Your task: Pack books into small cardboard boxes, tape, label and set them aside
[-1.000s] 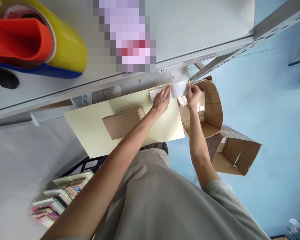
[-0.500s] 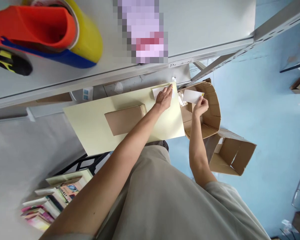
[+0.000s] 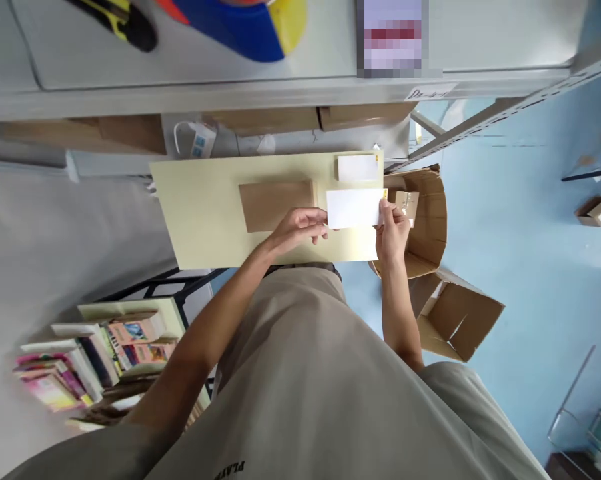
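Note:
My right hand [image 3: 393,230] pinches the right end of a white paper card [image 3: 355,209] that has a small yellow mark at its corner. The card is held above the right part of a pale yellow board [image 3: 200,213]. At the card's left edge is my left hand [image 3: 300,228], its fingers loosely bent and apart; whether they touch the card I cannot tell. Behind the held card, a white stack of similar cards [image 3: 357,168] lies at the board's far right corner. A brown cardboard box [image 3: 270,205] rests on the board beyond my left hand.
Past the board's right end stands a large open carton [image 3: 427,227] with a small box [image 3: 405,205] in it. Another open carton [image 3: 460,320] is on the blue floor. A grey shelf [image 3: 280,90] spans the far side; books [image 3: 80,367] stand at lower left.
My right hand has brought its card leftward from over the carton to above the board. My left hand has come off the card stack and moved back beside the held card. The view has shifted.

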The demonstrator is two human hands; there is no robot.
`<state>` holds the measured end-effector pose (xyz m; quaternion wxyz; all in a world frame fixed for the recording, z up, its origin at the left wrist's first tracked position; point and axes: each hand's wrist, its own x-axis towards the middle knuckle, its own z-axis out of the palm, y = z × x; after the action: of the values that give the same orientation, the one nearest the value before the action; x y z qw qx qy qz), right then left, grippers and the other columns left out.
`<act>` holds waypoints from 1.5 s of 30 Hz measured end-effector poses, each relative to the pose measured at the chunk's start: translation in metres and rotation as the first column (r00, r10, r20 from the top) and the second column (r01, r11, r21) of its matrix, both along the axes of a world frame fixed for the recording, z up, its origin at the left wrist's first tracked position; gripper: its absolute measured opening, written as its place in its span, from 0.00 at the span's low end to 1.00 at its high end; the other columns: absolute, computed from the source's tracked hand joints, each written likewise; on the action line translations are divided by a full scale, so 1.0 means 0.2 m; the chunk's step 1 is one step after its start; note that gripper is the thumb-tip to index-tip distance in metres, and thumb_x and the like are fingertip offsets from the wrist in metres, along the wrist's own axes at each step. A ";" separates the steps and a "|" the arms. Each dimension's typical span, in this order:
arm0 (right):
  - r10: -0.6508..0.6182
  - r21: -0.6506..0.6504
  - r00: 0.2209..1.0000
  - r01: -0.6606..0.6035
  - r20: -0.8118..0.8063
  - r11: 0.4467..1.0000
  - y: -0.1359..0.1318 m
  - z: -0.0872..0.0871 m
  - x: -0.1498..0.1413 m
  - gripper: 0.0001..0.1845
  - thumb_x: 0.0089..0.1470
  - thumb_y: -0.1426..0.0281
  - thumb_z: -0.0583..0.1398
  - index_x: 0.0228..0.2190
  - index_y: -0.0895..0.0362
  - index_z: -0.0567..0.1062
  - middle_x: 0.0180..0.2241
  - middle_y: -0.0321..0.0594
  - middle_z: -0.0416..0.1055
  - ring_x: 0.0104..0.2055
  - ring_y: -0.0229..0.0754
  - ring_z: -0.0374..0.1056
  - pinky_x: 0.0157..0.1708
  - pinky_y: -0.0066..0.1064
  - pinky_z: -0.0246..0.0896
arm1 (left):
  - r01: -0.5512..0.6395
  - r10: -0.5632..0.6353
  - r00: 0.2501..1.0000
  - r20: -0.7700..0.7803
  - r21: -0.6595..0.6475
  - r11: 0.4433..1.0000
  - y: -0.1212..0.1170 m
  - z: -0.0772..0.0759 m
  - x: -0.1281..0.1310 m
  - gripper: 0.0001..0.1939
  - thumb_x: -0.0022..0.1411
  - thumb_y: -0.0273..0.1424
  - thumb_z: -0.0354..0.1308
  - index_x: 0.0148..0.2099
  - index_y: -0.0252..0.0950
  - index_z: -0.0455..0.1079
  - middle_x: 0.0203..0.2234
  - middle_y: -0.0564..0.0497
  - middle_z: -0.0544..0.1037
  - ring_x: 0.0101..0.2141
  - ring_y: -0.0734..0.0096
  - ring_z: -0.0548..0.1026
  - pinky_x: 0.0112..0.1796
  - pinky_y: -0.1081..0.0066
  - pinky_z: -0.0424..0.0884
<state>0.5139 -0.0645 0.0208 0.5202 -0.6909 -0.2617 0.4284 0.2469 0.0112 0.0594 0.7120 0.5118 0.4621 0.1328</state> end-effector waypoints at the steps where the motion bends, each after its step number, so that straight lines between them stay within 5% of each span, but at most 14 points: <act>1: 0.033 -0.003 0.999 -0.033 -0.009 0.999 0.00 0.02 -0.05 0.34 0.69 0.32 0.64 0.32 0.48 0.72 0.29 0.33 0.65 0.35 0.43 0.70 0.37 0.36 0.73 | -0.023 0.023 0.999 -0.031 0.020 1.000 -0.03 0.04 -0.07 0.19 0.68 0.47 0.75 0.49 0.38 0.89 0.43 0.38 0.92 0.42 0.47 0.91 0.41 0.52 0.91; 12: 0.101 -0.033 0.990 -0.104 -0.095 0.994 0.07 0.33 -0.52 0.35 0.61 0.32 0.72 0.34 0.50 0.77 0.31 0.33 0.71 0.37 0.40 0.72 0.34 0.32 0.71 | -0.153 0.141 0.985 0.104 0.119 0.981 -0.16 0.32 -0.51 0.20 0.62 0.48 0.78 0.38 0.37 0.83 0.33 0.42 0.89 0.29 0.65 0.84 0.25 0.71 0.78; 19: 0.148 -0.033 0.989 -0.148 -0.004 0.988 0.06 0.45 -0.86 0.30 0.67 0.36 0.71 0.35 0.50 0.78 0.34 0.36 0.74 0.41 0.43 0.77 0.38 0.34 0.79 | -0.211 0.177 0.963 0.203 0.161 0.964 -0.21 0.37 -0.85 0.19 0.61 0.48 0.78 0.35 0.38 0.82 0.32 0.44 0.89 0.28 0.66 0.83 0.23 0.72 0.75; 24: 0.251 -0.092 0.964 -0.243 0.086 0.966 0.06 0.42 -1.22 0.33 0.68 0.34 0.68 0.36 0.51 0.79 0.37 0.39 0.78 0.42 0.44 0.79 0.40 0.37 0.86 | -0.259 0.205 0.942 0.267 0.185 0.948 -0.23 0.36 -1.19 0.18 0.62 0.47 0.78 0.36 0.38 0.82 0.32 0.45 0.88 0.28 0.67 0.83 0.24 0.72 0.75; 28: 0.449 -0.131 0.807 -0.434 0.384 0.892 0.03 0.42 -1.52 0.27 0.72 0.40 0.68 0.46 0.51 0.83 0.44 0.42 0.82 0.45 0.45 0.81 0.42 0.36 0.84 | -0.302 0.242 0.930 0.277 0.201 0.932 -0.25 0.33 -1.44 0.20 0.64 0.49 0.78 0.37 0.38 0.81 0.32 0.46 0.88 0.28 0.68 0.82 0.25 0.72 0.74; 37: 0.618 -0.100 0.529 -0.708 0.582 0.700 -0.10 0.79 -2.02 0.20 0.76 0.47 0.68 0.46 0.50 0.86 0.44 0.41 0.79 0.37 0.41 0.75 0.36 0.35 0.78 | -0.263 0.203 0.959 0.198 0.354 0.897 -0.29 0.31 -1.81 0.14 0.67 0.44 0.73 0.39 0.38 0.84 0.34 0.47 0.88 0.34 0.66 0.85 0.30 0.72 0.75; 45: 0.649 -0.246 0.413 -0.690 0.639 0.681 -0.06 0.76 -2.20 0.11 0.76 0.60 0.67 0.41 0.51 0.83 0.42 0.40 0.80 0.34 0.40 0.73 0.37 0.35 0.73 | -0.201 0.159 0.978 0.133 0.422 0.884 -0.28 0.28 -1.95 0.07 0.65 0.36 0.68 0.40 0.39 0.84 0.34 0.50 0.88 0.33 0.66 0.83 0.33 0.70 0.77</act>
<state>0.0735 -0.0768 0.1723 0.1893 -0.6188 -0.6982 0.3061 -0.1437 -0.0455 0.1151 0.5859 0.6054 0.4322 0.3216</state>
